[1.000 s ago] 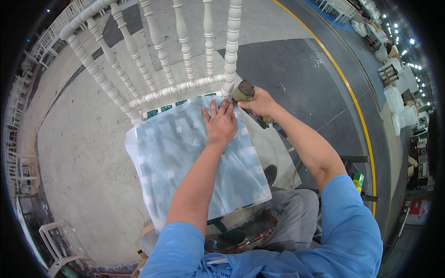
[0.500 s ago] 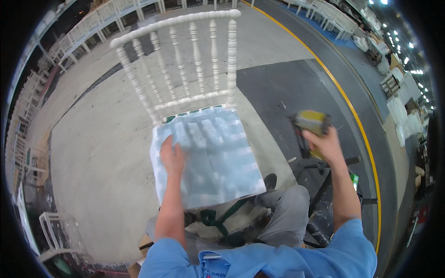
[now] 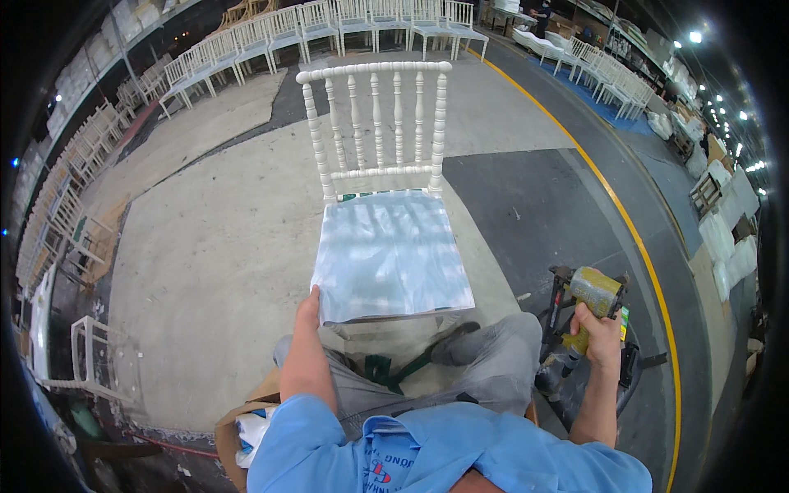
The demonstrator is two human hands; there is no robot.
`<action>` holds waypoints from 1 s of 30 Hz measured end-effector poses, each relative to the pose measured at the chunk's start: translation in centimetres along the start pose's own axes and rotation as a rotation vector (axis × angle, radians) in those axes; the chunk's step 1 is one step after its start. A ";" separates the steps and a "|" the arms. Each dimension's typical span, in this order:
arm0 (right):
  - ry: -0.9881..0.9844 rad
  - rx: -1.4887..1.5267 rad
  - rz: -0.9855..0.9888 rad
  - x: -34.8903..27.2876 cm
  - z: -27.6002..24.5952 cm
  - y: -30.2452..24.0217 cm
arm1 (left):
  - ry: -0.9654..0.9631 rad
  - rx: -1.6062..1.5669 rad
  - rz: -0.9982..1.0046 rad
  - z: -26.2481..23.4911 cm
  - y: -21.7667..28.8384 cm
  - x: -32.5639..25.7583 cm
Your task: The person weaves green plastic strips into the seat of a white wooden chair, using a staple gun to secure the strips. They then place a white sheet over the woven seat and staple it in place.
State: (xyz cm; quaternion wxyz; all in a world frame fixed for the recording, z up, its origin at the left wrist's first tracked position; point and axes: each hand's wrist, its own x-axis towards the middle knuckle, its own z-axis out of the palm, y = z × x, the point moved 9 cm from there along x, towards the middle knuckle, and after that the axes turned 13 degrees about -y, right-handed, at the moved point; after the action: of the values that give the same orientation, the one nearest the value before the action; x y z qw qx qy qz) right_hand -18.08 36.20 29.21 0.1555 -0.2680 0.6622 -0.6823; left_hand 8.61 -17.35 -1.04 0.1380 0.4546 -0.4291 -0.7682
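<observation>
A white chair [image 3: 376,123] with turned spindles in its back stands upright facing me. Pale blue-white sheeting [image 3: 390,255] covers its seat, a bit creased, with green showing along the back edge. At the front left corner of the seat, my left hand [image 3: 309,311] grips the edge; its fingers are partly hidden, one digit showing at the side. Off to the right, apart from the chair, my right hand [image 3: 600,333] is wrapped round the handle of a yellow and black staple gun or nail gun [image 3: 593,289].
A dark stand [image 3: 559,382] is beside my right knee. An opened cardboard box [image 3: 234,435] holding white plastic sits at my left. Rows of white chairs [image 3: 320,25] line the far floor. A white frame [image 3: 94,357] lies at left; a yellow line [image 3: 608,189] curves along the right.
My left hand has moved from the top of the seat to its front left edge. My right hand has lowered the gun nearer the stand. The view has shifted, showing more background.
</observation>
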 end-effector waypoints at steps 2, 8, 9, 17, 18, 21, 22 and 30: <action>-0.020 -0.021 -0.003 -1.2 0.2 -0.3 | -0.049 -0.071 -0.004 2.0 -0.2 -0.8; 0.016 0.026 0.155 -3.0 -1.9 2.7 | 0.037 -0.161 -0.031 6.2 -6.6 -1.5; -0.002 0.017 0.172 -2.6 -2.0 2.7 | 0.108 -0.121 -0.088 7.0 -8.5 -1.5; -0.018 -0.044 0.278 -2.0 -2.6 5.2 | 0.006 0.028 -0.368 11.7 -14.0 -2.4; -0.025 -0.040 0.278 -1.7 -2.3 5.4 | 0.016 0.074 -0.389 11.4 -14.1 -2.7; 0.034 -0.035 0.295 -1.1 -2.0 6.3 | -0.330 -0.154 -0.513 13.7 -16.3 -4.6; 0.036 -0.019 0.296 -0.8 -1.9 6.6 | -0.356 -0.224 -0.563 14.4 -17.1 -5.3; 0.021 -0.007 0.346 1.9 -1.4 8.5 | -0.244 -0.319 -0.243 15.1 -14.6 -5.1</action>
State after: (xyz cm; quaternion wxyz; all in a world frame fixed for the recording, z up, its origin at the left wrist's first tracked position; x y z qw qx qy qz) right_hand -21.59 35.65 21.14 0.2627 -0.1436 0.7025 -0.6457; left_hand 1.66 2.49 -6.18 0.0618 0.3789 -0.2579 -0.8866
